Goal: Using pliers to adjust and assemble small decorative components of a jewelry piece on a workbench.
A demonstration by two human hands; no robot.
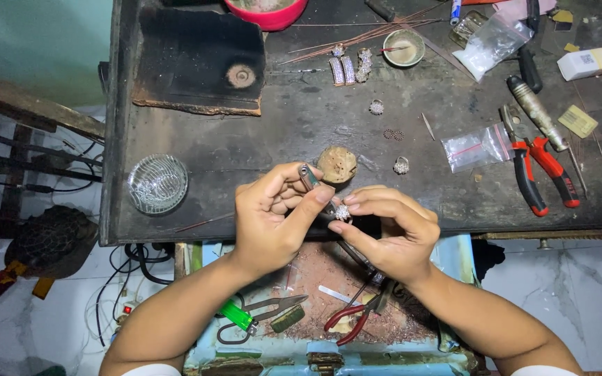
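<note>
- We see our left hand [269, 212] closed around a slim metal tool [309, 177], thumb and forefinger pinched on its shaft, the tip angled down toward the piece.
- Our right hand [388, 233] pinches a small sparkling stone-set ring [343, 212] between thumb and forefinger; the other fingers curl loosely, not touching anything we can make out.
- The ring sits right between the two sets of fingertips, just off the near edge of the dark workbench [301, 118].
- To work well here, we judge it best to keep both wrists braced and the ring held by its edges, so the tool tip meets the setting squarely without slipping onto a stone.
- We cannot tell whether the tool tip is touching the ring; the thumb hides the contact.
- Just beyond our fingers lies a round brown lump [336, 164], with another small ring [401, 165] near it.
- Well right of our fingers lie red-handled pliers [548, 177]; below them, in the tray, more red pliers [353, 317] and a green lighter [236, 315].
</note>
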